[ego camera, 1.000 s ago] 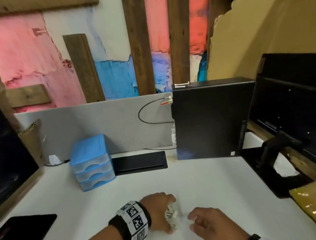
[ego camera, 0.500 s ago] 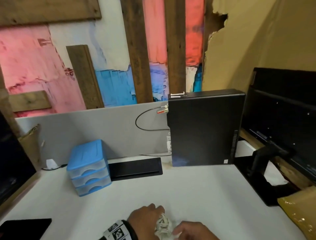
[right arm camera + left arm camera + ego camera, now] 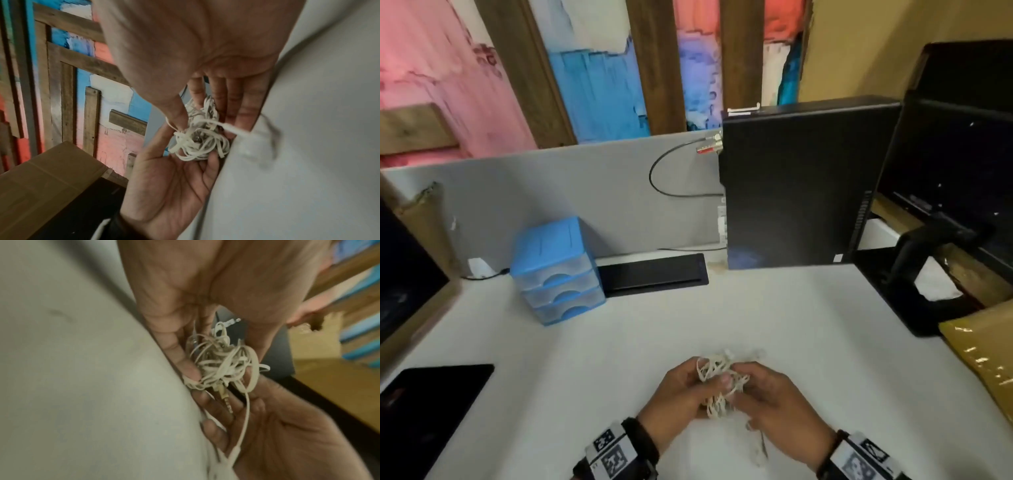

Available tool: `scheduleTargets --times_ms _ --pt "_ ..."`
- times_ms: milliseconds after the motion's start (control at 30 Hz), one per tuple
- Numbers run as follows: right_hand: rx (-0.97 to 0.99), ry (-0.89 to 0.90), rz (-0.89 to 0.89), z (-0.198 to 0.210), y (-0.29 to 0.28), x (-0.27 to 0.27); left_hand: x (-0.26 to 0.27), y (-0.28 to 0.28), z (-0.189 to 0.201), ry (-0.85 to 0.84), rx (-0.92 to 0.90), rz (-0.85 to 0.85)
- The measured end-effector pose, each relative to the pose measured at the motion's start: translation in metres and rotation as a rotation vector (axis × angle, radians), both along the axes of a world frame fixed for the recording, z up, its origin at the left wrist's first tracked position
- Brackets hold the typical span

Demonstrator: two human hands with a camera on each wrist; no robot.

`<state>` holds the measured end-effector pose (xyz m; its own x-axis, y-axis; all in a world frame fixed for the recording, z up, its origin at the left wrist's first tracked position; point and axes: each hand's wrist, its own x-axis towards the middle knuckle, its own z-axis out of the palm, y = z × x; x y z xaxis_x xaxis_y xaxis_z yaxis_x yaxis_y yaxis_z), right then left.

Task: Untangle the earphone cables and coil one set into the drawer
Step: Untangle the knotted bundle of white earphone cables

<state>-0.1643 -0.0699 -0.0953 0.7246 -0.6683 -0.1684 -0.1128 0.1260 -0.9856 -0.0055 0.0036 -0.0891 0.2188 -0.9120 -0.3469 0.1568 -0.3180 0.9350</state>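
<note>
A tangle of white earphone cables (image 3: 717,380) is held just above the white desk (image 3: 602,359), near its front edge. My left hand (image 3: 685,387) grips the tangle from the left, thumb across it. From the right, my right hand (image 3: 756,383) pinches it. In the left wrist view the tangle (image 3: 222,363) shows a metal jack plug (image 3: 225,400), and one loose strand (image 3: 244,426) hangs down over the right palm. In the right wrist view the tangle (image 3: 199,139) sits between both hands. The blue three-drawer unit (image 3: 556,270) stands at the back left, all drawers closed.
A black computer case (image 3: 798,185) stands at the back, a black monitor (image 3: 955,154) on its stand (image 3: 914,274) to the right. A black cable flap (image 3: 654,274) lies beside the drawer unit. A black pad (image 3: 431,404) lies front left, a yellow envelope (image 3: 989,353) at the right edge.
One second ago my left hand alone held the tangle on the desk, the right hand beside it. Now both hands hold it between them, and the view has tilted down.
</note>
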Motion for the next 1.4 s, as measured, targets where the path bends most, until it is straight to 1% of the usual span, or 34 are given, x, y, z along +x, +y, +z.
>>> scheduleTargets --times_ms 33,133,233,300,367,400,433,533,633,700,767,867,967,1100,1233,1400 --pt "0.035 0.025 -0.044 -0.001 -0.001 -0.001 0.001 0.004 -0.001 0.049 0.011 0.002" --pt "0.175 0.052 -0.058 0.002 0.002 -0.002 0.005 0.012 -0.002 0.152 0.035 0.009" --pt "0.275 0.059 -0.075 0.003 0.000 -0.003 0.008 0.014 -0.006 0.165 0.080 -0.004" --pt "0.366 0.023 -0.088 0.005 0.005 -0.003 0.008 0.016 -0.007 0.163 0.098 0.005" --pt "0.477 -0.003 -0.067 0.008 0.006 -0.004 0.007 0.023 -0.008 0.161 0.118 0.032" --pt "0.503 -0.009 -0.028 0.010 0.007 -0.006 0.006 0.027 -0.008 0.168 0.128 0.036" --pt "0.496 -0.009 0.027 0.012 0.006 -0.009 0.004 0.031 -0.010 0.179 0.136 0.039" --pt "0.340 0.028 0.126 0.013 0.001 -0.016 0.001 0.038 -0.013 0.212 0.147 0.094" --pt "0.226 0.037 0.052 0.005 0.008 -0.017 0.001 0.036 -0.018 0.254 0.144 0.148" --pt "0.127 0.010 -0.024 -0.001 0.015 -0.015 0.000 0.035 -0.020 0.300 0.132 0.182" --pt "0.073 -0.029 -0.118 -0.002 0.019 -0.012 -0.001 0.036 -0.020 0.322 0.084 0.198" --pt "0.038 -0.056 -0.213 -0.003 0.019 -0.009 -0.002 0.039 -0.015 0.298 -0.013 0.156" --pt "0.009 -0.045 -0.240 -0.003 0.019 -0.010 -0.003 0.039 -0.009 0.300 -0.070 0.124" --pt "0.029 -0.087 -0.220 0.000 0.021 -0.010 -0.002 0.040 -0.002 0.356 -0.093 0.153" --pt "0.024 -0.119 -0.188 0.003 0.022 -0.011 -0.001 0.038 0.003 0.362 -0.103 0.190" --pt "0.023 -0.153 -0.183 0.004 0.018 -0.012 0.003 0.034 0.004 0.484 -0.103 0.234"
